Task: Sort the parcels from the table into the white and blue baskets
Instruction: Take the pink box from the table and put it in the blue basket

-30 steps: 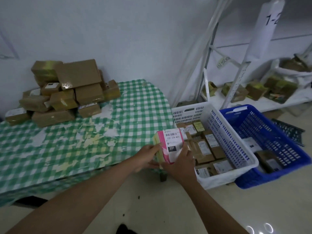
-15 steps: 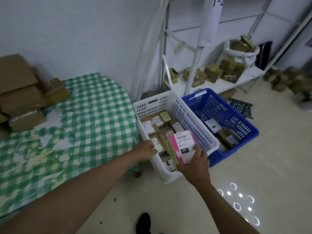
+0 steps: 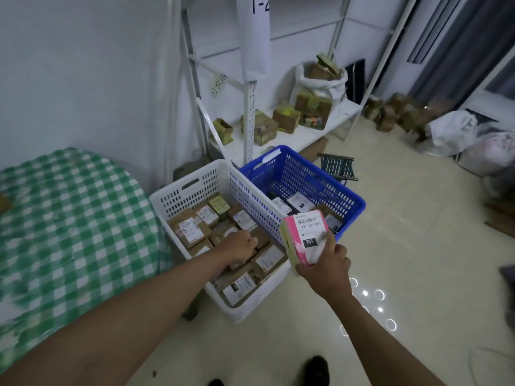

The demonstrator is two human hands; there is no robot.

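The tabletop (image 3: 75,218), covered by a green and white checked cloth, is seen at the left. On the pale floor (image 3: 404,246) a white basket (image 3: 195,185) is set just right of it, with a blue basket (image 3: 328,185) touching its far right side. A low white shelf (image 3: 315,129) at the far wall carries several brown boxes (image 3: 287,118) and a white sack (image 3: 323,82). More boxes and bags (image 3: 451,132) lie on the floor far right

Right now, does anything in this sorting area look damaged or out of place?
Yes. The green checked tablecloth has worn white patches, so its surface looks peeled. On the floor behind the blue basket, a small dark crate lies tipped over. The parcels in the white basket look normal.
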